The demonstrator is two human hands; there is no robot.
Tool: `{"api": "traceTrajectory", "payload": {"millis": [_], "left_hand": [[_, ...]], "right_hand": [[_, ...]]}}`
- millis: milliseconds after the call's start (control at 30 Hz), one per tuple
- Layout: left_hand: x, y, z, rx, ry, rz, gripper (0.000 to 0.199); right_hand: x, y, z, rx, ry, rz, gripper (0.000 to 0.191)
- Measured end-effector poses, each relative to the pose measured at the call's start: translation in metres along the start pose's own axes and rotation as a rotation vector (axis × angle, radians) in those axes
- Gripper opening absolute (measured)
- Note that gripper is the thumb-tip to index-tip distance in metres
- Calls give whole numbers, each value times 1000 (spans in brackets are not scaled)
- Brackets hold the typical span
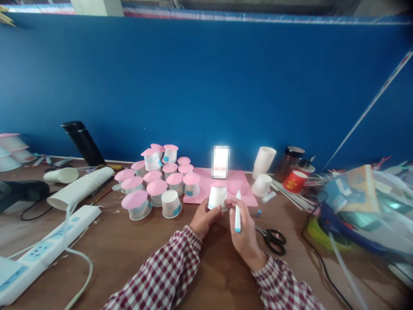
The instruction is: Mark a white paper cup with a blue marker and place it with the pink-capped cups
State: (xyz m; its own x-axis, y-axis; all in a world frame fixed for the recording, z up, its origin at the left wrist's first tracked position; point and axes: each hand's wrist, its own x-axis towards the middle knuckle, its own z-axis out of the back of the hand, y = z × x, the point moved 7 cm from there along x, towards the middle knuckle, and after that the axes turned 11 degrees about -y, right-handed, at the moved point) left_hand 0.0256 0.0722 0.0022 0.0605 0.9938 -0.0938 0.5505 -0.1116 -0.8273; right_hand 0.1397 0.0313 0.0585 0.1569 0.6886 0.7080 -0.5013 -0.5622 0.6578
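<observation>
My left hand (204, 220) is closed around a white paper cup (217, 197), which has a pink top. In my right hand (244, 232) is a white marker (238, 217) with a light blue end, its tip pointing up and away. The right fingertips are close to the cup's right side; whether they touch it, I cannot tell. Behind the cup lie sheets of pink paper (197, 194). To the left stand several paper cups topped with pink discs (157, 187), and one bare cup (171, 204).
Scissors (274, 240) and a small blue cap (258, 212) lie right of my hands. Farther right are white cups (262, 185), a red cup (294, 181), a lidded jar (292, 159) and plastic bags (387, 206). At left are a power strip (48, 252), stacked cups (80, 188) and a black flask (83, 144).
</observation>
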Motion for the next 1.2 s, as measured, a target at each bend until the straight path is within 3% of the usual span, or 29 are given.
{"api": "traceTrajectory", "payload": {"millis": [1200], "left_hand": [[-2,-2,-1,1,-23,0,48]], "right_hand": [[0,0,0,13,14,-26,22]]}}
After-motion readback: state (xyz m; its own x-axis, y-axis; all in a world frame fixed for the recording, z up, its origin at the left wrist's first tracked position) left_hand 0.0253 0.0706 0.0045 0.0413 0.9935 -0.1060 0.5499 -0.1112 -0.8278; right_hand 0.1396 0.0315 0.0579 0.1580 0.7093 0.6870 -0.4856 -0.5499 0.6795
